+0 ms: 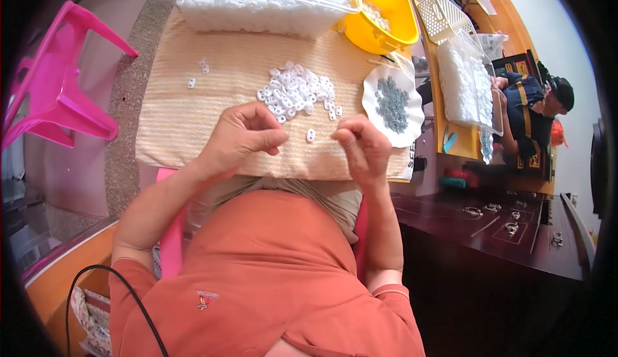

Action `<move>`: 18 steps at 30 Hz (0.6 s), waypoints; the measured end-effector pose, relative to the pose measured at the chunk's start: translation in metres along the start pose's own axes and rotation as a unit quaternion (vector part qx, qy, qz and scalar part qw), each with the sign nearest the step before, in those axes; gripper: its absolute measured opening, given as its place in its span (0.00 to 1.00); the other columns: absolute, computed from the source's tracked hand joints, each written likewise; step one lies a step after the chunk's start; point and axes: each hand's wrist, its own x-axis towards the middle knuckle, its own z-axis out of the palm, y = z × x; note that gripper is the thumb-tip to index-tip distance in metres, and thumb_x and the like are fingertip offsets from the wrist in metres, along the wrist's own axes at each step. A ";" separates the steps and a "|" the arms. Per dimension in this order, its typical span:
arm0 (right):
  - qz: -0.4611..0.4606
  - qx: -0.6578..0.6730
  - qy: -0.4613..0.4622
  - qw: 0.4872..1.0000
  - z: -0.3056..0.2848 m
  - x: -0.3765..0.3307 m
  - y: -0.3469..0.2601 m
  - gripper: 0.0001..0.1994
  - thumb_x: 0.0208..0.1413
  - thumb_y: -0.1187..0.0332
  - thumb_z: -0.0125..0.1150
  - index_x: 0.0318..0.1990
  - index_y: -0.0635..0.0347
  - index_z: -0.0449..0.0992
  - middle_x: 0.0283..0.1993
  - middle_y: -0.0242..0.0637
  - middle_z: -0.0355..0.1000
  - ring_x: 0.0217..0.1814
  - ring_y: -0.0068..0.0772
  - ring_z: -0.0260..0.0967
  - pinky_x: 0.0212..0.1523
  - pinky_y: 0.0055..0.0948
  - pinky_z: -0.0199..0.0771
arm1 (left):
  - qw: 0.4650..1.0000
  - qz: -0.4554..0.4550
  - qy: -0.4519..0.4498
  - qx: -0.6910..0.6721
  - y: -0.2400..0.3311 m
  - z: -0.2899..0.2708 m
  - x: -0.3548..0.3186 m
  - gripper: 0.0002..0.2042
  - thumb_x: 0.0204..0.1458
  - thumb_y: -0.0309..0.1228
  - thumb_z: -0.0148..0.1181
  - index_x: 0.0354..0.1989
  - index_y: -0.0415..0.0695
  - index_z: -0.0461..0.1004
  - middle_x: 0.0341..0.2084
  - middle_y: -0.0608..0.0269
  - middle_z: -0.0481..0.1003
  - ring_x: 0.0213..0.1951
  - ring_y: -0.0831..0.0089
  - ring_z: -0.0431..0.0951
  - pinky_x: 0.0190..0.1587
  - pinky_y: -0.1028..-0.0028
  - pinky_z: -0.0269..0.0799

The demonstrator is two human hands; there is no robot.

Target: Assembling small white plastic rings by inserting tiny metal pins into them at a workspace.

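My left hand hovers over the near part of a striped cloth, its fingers curled and thumb drawn in against them. Opposite it, my right hand is closed with thumb and forefinger pinched together. Anything held in either hand is too small or hidden to make out. One small white two-holed plastic piece lies on the cloth between my hands. Just beyond sits a loose pile of similar white pieces. To the right, a white scalloped plate bears a heap of small grey parts, close to my right hand.
A clear bin full of white pieces and a yellow basin stand at the far edge. Stray white pieces lie left. A pink stool is at the left; another person sits right, beside another filled bin.
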 end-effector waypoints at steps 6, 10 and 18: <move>0.047 0.023 -0.077 0.996 0.034 -0.008 -0.012 0.03 0.55 0.78 0.60 0.30 0.65 0.74 0.29 0.31 0.70 0.31 0.18 0.64 0.32 0.19 0.64 | 0.997 -0.058 -0.054 -0.001 0.001 0.010 -0.007 0.05 0.50 0.22 0.64 0.31 0.39 0.74 0.26 0.64 0.76 0.28 0.80 0.75 0.32 0.80 0.73; 0.046 0.060 -0.076 0.994 0.042 -0.010 -0.008 0.04 0.57 0.76 0.60 0.30 0.66 0.74 0.29 0.32 0.70 0.31 0.19 0.64 0.32 0.18 0.63 | 0.993 -0.077 -0.078 -0.044 -0.001 0.013 -0.011 0.05 0.50 0.22 0.64 0.32 0.39 0.73 0.26 0.64 0.76 0.28 0.79 0.75 0.32 0.80 0.73; 0.113 0.132 -0.088 0.981 0.043 -0.015 -0.005 0.08 0.59 0.67 0.58 0.32 0.62 0.75 0.33 0.33 0.71 0.36 0.23 0.67 0.40 0.23 0.67 | 0.988 -0.077 -0.104 -0.084 -0.008 0.010 -0.010 0.06 0.52 0.25 0.64 0.34 0.40 0.73 0.27 0.65 0.76 0.28 0.79 0.76 0.32 0.80 0.73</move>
